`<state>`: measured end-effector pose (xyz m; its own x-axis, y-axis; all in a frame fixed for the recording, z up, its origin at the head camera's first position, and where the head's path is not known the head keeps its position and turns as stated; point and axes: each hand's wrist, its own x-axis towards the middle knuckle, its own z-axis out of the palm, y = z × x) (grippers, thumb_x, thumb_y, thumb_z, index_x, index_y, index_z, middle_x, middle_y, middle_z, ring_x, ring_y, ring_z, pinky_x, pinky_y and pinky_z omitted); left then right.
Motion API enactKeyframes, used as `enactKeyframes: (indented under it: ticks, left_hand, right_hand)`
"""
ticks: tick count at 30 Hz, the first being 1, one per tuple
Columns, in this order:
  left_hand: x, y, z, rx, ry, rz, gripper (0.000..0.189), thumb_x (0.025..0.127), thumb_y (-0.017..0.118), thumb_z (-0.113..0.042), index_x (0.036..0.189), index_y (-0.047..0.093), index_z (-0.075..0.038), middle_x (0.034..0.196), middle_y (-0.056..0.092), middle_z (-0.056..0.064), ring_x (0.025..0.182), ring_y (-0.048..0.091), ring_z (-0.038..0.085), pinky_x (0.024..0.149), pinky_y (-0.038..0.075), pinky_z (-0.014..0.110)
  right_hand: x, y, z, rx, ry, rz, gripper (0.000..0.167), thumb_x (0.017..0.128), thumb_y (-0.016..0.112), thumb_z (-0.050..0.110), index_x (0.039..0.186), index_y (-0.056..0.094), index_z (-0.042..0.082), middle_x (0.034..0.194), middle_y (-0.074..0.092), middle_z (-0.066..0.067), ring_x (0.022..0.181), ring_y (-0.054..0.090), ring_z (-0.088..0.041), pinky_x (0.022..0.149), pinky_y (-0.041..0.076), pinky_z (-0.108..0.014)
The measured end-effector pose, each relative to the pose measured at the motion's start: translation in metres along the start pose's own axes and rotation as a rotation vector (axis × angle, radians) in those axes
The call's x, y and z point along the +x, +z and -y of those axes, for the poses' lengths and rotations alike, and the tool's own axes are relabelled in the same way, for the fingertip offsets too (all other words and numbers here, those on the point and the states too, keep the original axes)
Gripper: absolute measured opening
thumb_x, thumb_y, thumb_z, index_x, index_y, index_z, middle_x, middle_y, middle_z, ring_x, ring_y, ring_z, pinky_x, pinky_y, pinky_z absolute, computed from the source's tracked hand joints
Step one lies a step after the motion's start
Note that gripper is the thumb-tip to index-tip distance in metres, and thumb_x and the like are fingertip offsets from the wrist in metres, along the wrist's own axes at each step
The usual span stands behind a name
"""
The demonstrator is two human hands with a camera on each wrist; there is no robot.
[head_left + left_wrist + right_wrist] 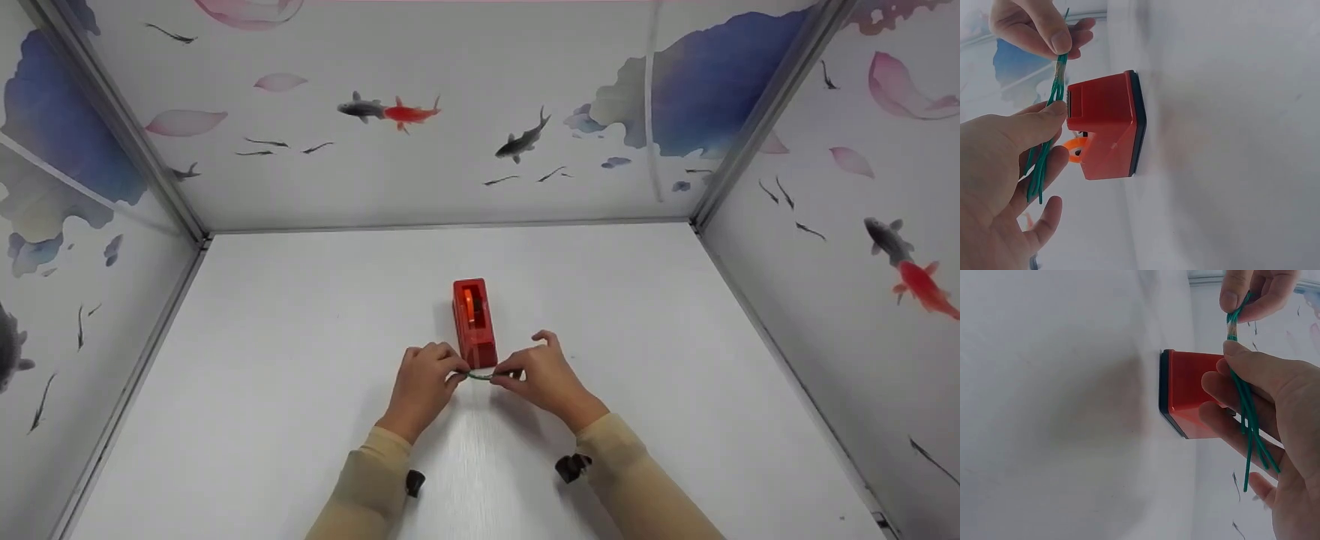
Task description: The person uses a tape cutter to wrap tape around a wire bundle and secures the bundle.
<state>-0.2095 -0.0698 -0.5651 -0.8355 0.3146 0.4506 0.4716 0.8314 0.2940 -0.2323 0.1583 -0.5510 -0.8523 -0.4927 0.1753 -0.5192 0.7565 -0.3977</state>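
Note:
A bundle of thin green wires (480, 376) stretches between both hands, just in front of a red tape dispenser (474, 322). Clear tape (1232, 329) wraps the bundle near its middle, as the right wrist view shows. My left hand (427, 379) pinches one side of the bundle between thumb and fingers. On the other side, my right hand (547, 375) pinches it likewise. Loose wire ends (1037, 180) hang past the left palm, and others (1255, 439) trail along the right fingers. The dispenser's serrated cutter (1069, 103) is right beside the left thumb in the left wrist view.
Inside the dispenser sits an orange tape core (469, 306). The white tabletop (300, 337) is bounded by a back wall (450, 180) and two side walls printed with fish and petals, framed by metal strips (727, 180).

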Motion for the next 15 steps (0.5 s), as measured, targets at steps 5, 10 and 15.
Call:
enactKeyframes:
  ticks: [5,10,15]
  left_hand:
    - [0.0003,-0.0004,0.0,0.02,0.01,-0.004,0.011,0.085,0.086,-0.02,0.094,0.082,-0.024,0.09,0.069,-0.007,0.09,0.065,0.013,0.086,0.051,0.038]
    - [0.0006,-0.0003,0.0007,0.016,-0.002,0.004,0.012,0.084,0.087,-0.022,0.095,0.082,-0.024,0.09,0.069,-0.007,0.089,0.065,0.013,0.087,0.052,0.038]
    - [-0.0005,-0.0009,0.0001,-0.022,-0.022,0.012,0.015,0.084,0.088,-0.028,0.096,0.081,-0.024,0.091,0.07,-0.007,0.09,0.066,0.013,0.089,0.051,0.038]
  right_hand:
    - [-0.0004,0.0005,0.0025,-0.026,0.016,-0.019,0.013,0.089,0.083,0.035,0.095,0.085,0.024,0.083,0.08,0.01,0.07,0.066,0.001,0.109,0.039,-0.051]
    - [-0.0008,0.0017,0.0037,-0.02,0.02,-0.04,0.009,0.088,0.084,0.034,0.093,0.086,0.026,0.082,0.08,0.012,0.072,0.069,0.002,0.112,0.037,-0.054]
    - [-0.0015,0.0024,0.0042,0.017,0.023,-0.04,0.008,0.088,0.084,0.031,0.093,0.086,0.026,0.082,0.079,0.012,0.076,0.071,0.0,0.114,0.034,-0.056]
